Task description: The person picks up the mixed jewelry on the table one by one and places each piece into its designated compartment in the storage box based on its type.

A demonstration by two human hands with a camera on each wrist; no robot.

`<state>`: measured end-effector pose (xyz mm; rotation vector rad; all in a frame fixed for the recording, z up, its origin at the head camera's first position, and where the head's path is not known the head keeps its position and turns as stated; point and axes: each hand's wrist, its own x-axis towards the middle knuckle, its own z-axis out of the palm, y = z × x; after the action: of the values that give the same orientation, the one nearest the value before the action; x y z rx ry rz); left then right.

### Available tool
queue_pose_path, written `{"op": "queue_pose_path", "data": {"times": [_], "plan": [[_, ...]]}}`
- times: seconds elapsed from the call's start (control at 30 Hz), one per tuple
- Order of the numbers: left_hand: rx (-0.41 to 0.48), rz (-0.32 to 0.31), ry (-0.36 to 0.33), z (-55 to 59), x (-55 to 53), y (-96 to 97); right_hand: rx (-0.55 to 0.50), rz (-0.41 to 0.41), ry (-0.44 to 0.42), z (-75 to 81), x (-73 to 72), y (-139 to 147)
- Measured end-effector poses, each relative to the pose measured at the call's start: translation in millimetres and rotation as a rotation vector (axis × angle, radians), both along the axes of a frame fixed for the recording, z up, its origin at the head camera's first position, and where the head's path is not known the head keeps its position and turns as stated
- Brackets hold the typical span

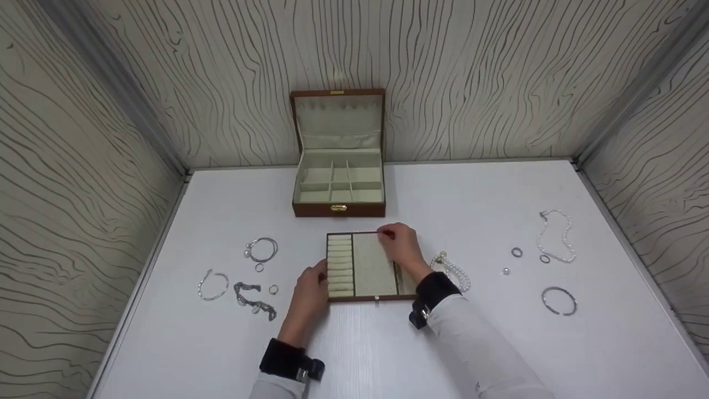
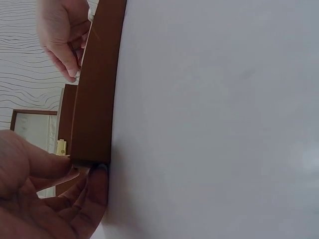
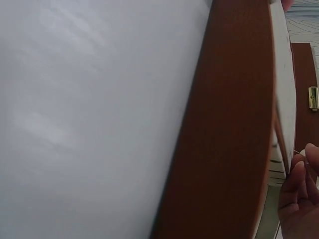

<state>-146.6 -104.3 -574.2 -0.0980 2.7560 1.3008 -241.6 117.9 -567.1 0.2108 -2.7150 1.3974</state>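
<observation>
A brown jewelry tray lies on the table, with cream ring rolls on its left and a flat cream panel in the middle. My left hand grips its left end, thumb at the top edge and fingertips against the side in the left wrist view. Over the panel's far right corner, my right hand pinches a small stud earring. The earring's white head and thin pin show in the right wrist view, close to the panel. In the head view the fingers hide it.
Behind the tray stands an open brown jewelry box with cream compartments. Left lie bracelets, a chain and rings. Right lie pearl strands, a pearl necklace, rings, a pearl stud and a bangle.
</observation>
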Motion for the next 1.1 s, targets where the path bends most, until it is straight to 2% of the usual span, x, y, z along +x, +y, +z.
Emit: {"op": "queue_pose_path", "data": {"times": [0.27, 0.67, 0.83, 1.1], "plan": [[-0.003, 0.002, -0.008, 0.6, -1.1, 0.6, 0.024, 0.022, -0.026, 1.0, -0.6, 0.4], [0.0, -0.002, -0.014, -0.9, -0.6, 0.1, 0.061, 0.043, 0.011, -0.5, 2.5, 1.1], [-0.006, -0.005, -0.006, -1.1, -1.1, -0.5, 0.075, 0.108, 0.009, -0.8, 3.0, 2.4], [-0.006, 0.016, -0.031, -0.5, -1.4, -0.2, 0.073, 0.185, -0.017, 1.1, 8.2, 5.4]]}}
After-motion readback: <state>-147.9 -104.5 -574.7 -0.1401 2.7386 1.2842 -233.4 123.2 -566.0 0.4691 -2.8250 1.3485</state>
